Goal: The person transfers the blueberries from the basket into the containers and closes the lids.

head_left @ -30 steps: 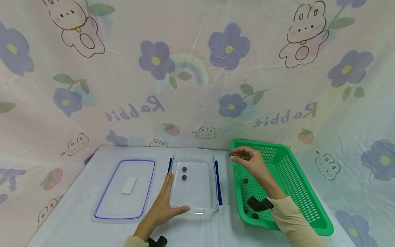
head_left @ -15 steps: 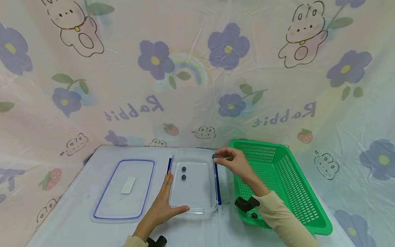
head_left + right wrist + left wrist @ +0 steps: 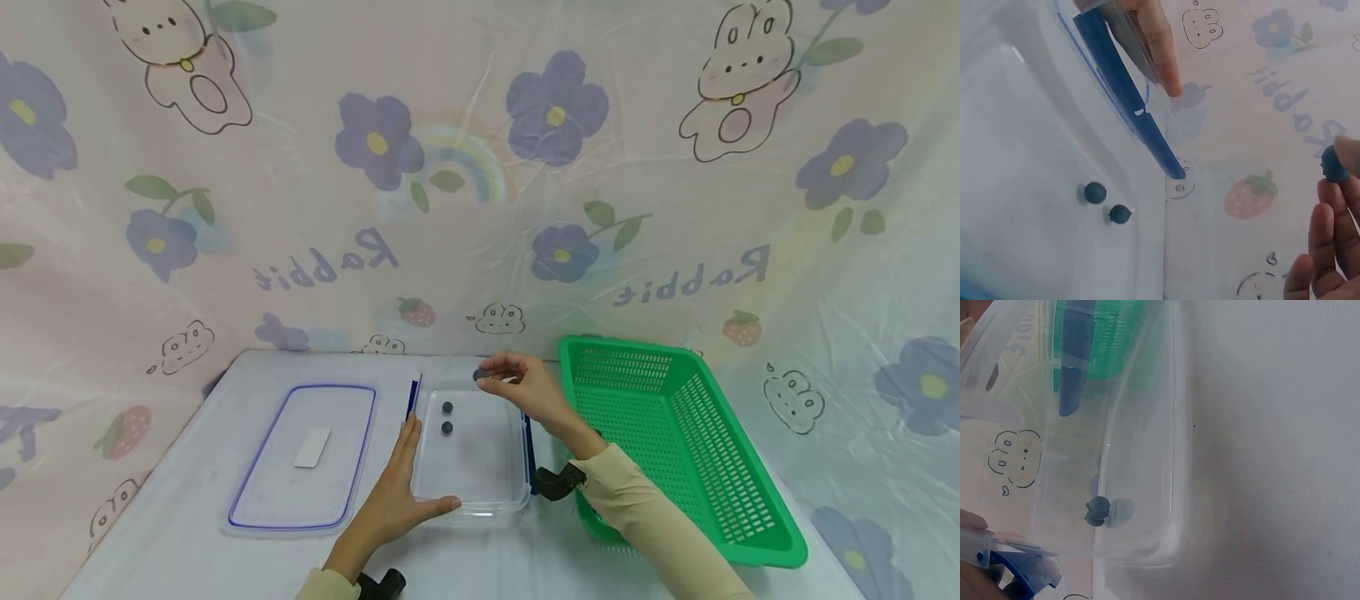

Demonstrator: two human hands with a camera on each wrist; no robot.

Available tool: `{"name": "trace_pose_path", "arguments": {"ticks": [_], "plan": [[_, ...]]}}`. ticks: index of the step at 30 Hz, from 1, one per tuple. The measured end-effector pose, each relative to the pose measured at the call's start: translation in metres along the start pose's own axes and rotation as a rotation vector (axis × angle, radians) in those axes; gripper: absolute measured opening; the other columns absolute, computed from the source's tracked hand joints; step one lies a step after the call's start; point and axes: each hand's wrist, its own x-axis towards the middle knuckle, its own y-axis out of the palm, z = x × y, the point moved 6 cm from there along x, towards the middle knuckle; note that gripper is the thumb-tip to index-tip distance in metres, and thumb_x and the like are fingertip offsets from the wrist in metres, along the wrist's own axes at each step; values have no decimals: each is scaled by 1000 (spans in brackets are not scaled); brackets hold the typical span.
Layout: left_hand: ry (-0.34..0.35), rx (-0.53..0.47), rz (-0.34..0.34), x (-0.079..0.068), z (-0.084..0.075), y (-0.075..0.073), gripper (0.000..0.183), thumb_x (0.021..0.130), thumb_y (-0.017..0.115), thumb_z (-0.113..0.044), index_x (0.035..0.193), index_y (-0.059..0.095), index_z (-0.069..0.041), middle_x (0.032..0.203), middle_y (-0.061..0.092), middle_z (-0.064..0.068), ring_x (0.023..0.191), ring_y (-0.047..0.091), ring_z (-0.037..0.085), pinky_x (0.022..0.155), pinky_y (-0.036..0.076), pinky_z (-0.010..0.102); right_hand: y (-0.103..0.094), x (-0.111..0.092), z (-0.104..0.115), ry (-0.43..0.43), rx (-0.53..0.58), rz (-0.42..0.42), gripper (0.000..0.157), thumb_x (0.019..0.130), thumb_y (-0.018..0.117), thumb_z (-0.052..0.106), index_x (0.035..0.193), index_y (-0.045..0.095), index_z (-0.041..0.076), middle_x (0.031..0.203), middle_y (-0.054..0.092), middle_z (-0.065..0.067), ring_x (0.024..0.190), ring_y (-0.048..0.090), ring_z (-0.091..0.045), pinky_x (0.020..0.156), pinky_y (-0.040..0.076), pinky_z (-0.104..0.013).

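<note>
My right hand pinches a blueberry between thumb and fingertips, above the far part of a clear plastic box. Two more blueberries lie on the box floor, toward its far left; the left wrist view shows them through the side wall. My left hand rests against the box's left side with straight fingers, its thumb stretched along the near rim. Blue clips hang from the box's two long sides.
A green perforated basket stands to the right, its near left part mostly hidden by the right forearm. On the left lies a clear lid with a blue seal and a white label. A printed curtain backs the table.
My right hand has moved left with the blueberry, from over the green basket's far left corner to above the box. The left hand and the two blueberries inside have stayed put.
</note>
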Motion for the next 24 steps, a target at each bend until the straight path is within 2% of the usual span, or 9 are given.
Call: {"name": "trace_pose_path", "arguments": {"ticks": [11,16,24], "plan": [[-5,-10,-2,0,-1,0,122,69,87,-44,157,8,-12,162,0,7,145,5,34,107,21,63,25,25,-17,18,57,-94,25,86,74,13,109,69,3,97,66,-6,88,61,-21,74,53,-29],[-3,-9,-1,0,-2,0,122,69,86,-45,157,9,-11,162,1,8,145,6,34,107,21,63,32,30,-31,70,67,-130,23,87,73,12,108,70,3,95,65,-5,85,60,-19,71,52,-26],[17,-10,-1,0,-1,-1,121,70,86,-43,157,8,-9,162,0,10,145,5,34,108,21,62,43,39,-53,164,121,-185,24,86,75,15,107,70,4,96,66,-4,89,63,-18,79,53,-29]]}}
